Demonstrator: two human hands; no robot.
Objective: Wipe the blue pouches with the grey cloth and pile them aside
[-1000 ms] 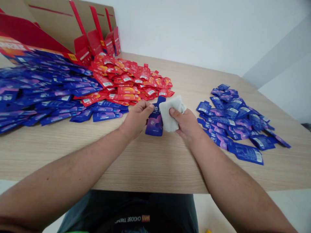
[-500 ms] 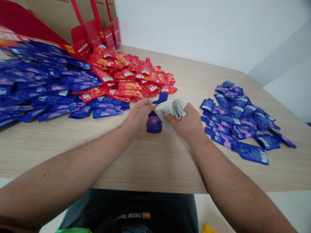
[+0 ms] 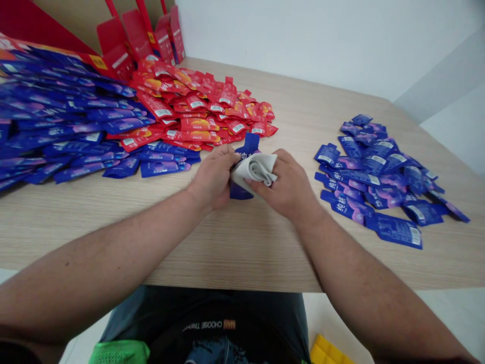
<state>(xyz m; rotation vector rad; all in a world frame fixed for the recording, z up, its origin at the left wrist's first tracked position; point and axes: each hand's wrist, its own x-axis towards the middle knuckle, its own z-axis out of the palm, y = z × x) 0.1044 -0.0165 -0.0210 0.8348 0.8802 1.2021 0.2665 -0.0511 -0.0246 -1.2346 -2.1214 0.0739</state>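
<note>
Two hands meet over a blue sachet (image 3: 247, 145). The left hand's (image 3: 212, 177) fingers (image 3: 227, 157) are closed on it, and the right hand's (image 3: 286, 184) fingers (image 3: 263, 188) grip a folded white cloth (image 3: 254, 169) against it. Red sachets (image 3: 199, 108) lie just beyond the fingers on the counter (image 3: 322, 101), with more blue sachets (image 3: 373, 177) to their right.

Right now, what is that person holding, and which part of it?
The left hand grips a blue pouch by its middle; the narrow top and the bottom stick out. The right hand pinches a folded white cloth against the pouch's middle.
</note>
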